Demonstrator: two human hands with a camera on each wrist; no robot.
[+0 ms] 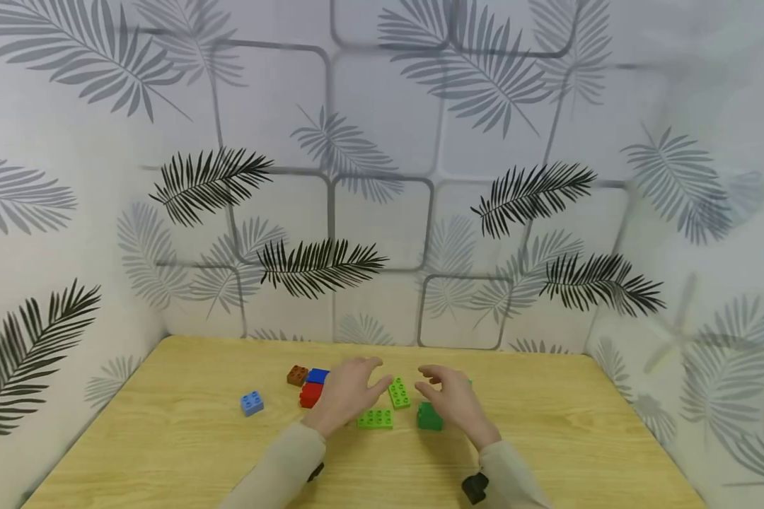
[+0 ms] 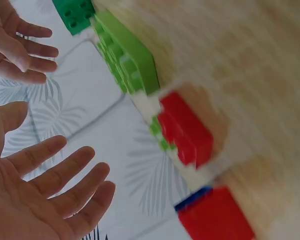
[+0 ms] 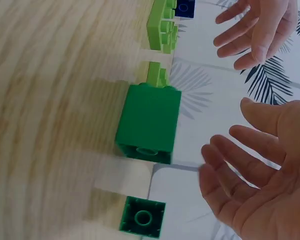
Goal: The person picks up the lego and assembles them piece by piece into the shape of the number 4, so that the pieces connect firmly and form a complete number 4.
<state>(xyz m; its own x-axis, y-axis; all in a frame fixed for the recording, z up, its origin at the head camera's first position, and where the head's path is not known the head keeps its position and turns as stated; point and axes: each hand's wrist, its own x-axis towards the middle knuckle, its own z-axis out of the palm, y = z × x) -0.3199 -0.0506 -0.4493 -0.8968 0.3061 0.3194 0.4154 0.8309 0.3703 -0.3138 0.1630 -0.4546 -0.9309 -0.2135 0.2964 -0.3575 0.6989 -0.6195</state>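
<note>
Both hands hover over a wooden table among toy building bricks, holding nothing. My left hand (image 1: 349, 394) has its fingers spread and loosely bent, partly covering a red brick (image 1: 310, 395). Just right of it are two lime green bricks (image 1: 375, 419), one lying crosswise and the other lime brick (image 1: 398, 393) pointing away. Facing it, my right hand (image 1: 453, 403) is relaxed, close to a dark green brick (image 1: 429, 416). The right wrist view also shows a second green brick (image 3: 143, 217), lying with its hollow side visible. Another red brick (image 2: 185, 130) appears in the left wrist view.
Left of the hands lie a light blue brick (image 1: 252, 403), a brown brick (image 1: 297, 375) and a dark blue brick (image 1: 318, 376). The wooden table (image 1: 184, 452) meets a leaf-patterned wall (image 1: 382, 212) at the back, with similar walls on both sides.
</note>
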